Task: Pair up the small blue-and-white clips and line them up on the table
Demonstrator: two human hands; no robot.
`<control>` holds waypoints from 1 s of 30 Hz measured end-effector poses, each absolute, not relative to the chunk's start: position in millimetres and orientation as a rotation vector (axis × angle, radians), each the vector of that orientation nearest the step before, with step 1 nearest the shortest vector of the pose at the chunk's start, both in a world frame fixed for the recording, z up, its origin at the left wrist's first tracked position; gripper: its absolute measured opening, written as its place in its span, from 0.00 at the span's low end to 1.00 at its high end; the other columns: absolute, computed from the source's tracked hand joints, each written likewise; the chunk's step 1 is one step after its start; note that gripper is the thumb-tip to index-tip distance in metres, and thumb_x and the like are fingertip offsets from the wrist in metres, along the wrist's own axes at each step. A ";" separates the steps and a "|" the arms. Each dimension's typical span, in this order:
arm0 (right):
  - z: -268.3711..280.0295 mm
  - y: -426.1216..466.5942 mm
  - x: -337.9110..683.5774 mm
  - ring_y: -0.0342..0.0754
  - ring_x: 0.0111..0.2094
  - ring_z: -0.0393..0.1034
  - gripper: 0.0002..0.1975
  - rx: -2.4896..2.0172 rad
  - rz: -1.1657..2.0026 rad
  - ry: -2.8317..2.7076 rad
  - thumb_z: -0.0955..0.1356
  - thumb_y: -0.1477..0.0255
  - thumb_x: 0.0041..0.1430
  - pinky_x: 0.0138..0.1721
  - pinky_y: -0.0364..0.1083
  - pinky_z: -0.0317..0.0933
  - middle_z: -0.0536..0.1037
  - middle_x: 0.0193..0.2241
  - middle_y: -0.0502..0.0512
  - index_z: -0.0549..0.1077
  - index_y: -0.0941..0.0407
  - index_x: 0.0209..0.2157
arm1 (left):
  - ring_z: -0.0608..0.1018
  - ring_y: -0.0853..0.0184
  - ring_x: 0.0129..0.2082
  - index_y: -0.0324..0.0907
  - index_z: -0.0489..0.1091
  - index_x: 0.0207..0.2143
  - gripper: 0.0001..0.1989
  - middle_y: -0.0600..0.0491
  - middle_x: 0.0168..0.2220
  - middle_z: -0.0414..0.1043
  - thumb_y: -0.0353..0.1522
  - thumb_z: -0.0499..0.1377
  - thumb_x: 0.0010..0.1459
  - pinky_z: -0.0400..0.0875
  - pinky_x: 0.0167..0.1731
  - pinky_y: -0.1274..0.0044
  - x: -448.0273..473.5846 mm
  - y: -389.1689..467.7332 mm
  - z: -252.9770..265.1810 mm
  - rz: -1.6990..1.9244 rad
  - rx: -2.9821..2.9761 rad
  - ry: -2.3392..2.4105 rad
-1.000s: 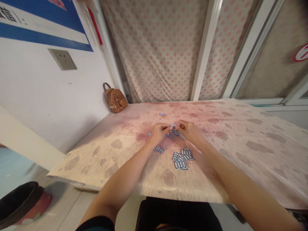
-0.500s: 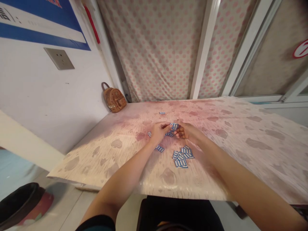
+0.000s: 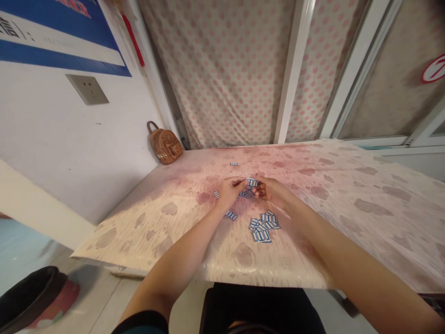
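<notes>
Small blue-and-white striped cards (image 3: 252, 182) are held up between my two hands above the middle of the table; how many is unclear. On their left side, my left hand (image 3: 229, 189) pinches them with the thumb in front. The fingers of my right hand (image 3: 271, 190) are curled against their right edge. Below the hands, more striped cards (image 3: 245, 195) lie on the tablecloth, partly covered. One card (image 3: 216, 195) peeks out left of my left hand, and another (image 3: 231, 215) lies by my left wrist. Closer to me is a loose, overlapping pile of cards (image 3: 263, 227).
A single card (image 3: 234, 164) lies farther back on the patterned tablecloth (image 3: 347, 195). At the back left corner, a small brown backpack (image 3: 167, 145) leans by the wall. A dark-rimmed bin (image 3: 38, 297) stands on the floor at left. Curtained glass panels (image 3: 222, 69) border the far edge.
The view has shifted very slightly. Both hands stay in nearly the same place with the cards between them, and the pile has not moved.
</notes>
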State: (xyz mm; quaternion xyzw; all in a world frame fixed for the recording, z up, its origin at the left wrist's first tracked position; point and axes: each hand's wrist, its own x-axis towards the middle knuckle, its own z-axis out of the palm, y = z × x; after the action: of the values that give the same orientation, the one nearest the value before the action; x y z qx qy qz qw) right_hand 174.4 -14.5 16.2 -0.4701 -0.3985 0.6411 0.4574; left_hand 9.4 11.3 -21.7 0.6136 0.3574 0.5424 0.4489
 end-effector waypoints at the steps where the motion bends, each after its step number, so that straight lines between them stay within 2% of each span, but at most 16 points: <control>1: 16.6 -14.8 174.0 0.41 0.18 0.66 0.16 -1.153 1.588 -0.970 0.62 0.69 0.68 0.23 0.40 0.64 0.75 0.20 0.55 0.72 0.59 0.27 | 0.79 0.65 0.29 0.38 0.80 0.35 0.14 0.49 0.32 0.81 0.39 0.67 0.51 0.74 0.33 0.75 9.5 11.0 -21.5 1.345 1.511 0.883; 9: 17.8 -16.4 172.4 0.42 0.19 0.67 0.14 -1.090 1.622 -0.929 0.62 0.73 0.68 0.24 0.40 0.65 0.75 0.20 0.54 0.73 0.60 0.29 | 0.80 0.64 0.30 0.39 0.81 0.34 0.14 0.49 0.32 0.81 0.41 0.68 0.49 0.76 0.35 0.73 10.0 8.2 -18.9 1.332 1.462 0.874; 14: 24.6 -18.1 173.1 0.44 0.20 0.70 0.18 -1.129 1.647 -0.875 0.59 0.68 0.71 0.26 0.42 0.67 0.78 0.21 0.57 0.72 0.58 0.30 | 0.79 0.65 0.28 0.39 0.80 0.32 0.14 0.50 0.29 0.80 0.41 0.69 0.48 0.75 0.33 0.74 10.0 8.6 -18.5 1.367 1.407 0.909; 21: 19.3 -18.1 172.3 0.43 0.21 0.70 0.10 -1.044 1.636 -0.788 0.61 0.76 0.68 0.29 0.42 0.70 0.78 0.22 0.55 0.72 0.58 0.33 | 0.80 0.64 0.30 0.39 0.80 0.32 0.15 0.50 0.30 0.80 0.41 0.69 0.47 0.75 0.35 0.73 10.7 7.2 -17.1 1.333 1.348 0.884; 24: 14.2 -15.9 173.1 0.43 0.22 0.71 0.09 -1.002 1.644 -0.830 0.63 0.76 0.66 0.30 0.43 0.71 0.79 0.23 0.56 0.73 0.58 0.32 | 0.80 0.64 0.30 0.39 0.80 0.32 0.14 0.50 0.30 0.81 0.41 0.69 0.47 0.76 0.35 0.73 11.5 5.7 -16.2 1.322 1.350 0.881; 30: 11.4 -12.0 174.0 0.43 0.23 0.71 0.14 -0.983 1.674 -0.806 0.62 0.71 0.69 0.31 0.42 0.71 0.79 0.24 0.57 0.73 0.57 0.30 | 0.80 0.64 0.31 0.39 0.80 0.32 0.14 0.50 0.30 0.80 0.40 0.69 0.48 0.76 0.36 0.73 11.1 5.4 -16.0 1.331 1.297 0.893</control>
State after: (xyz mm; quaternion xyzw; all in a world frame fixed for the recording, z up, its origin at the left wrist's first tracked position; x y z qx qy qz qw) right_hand 174.0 -12.0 11.4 -0.4058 -0.3330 0.6913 0.4966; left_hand 11.1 5.4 -16.0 0.5396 0.3715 0.5536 0.5141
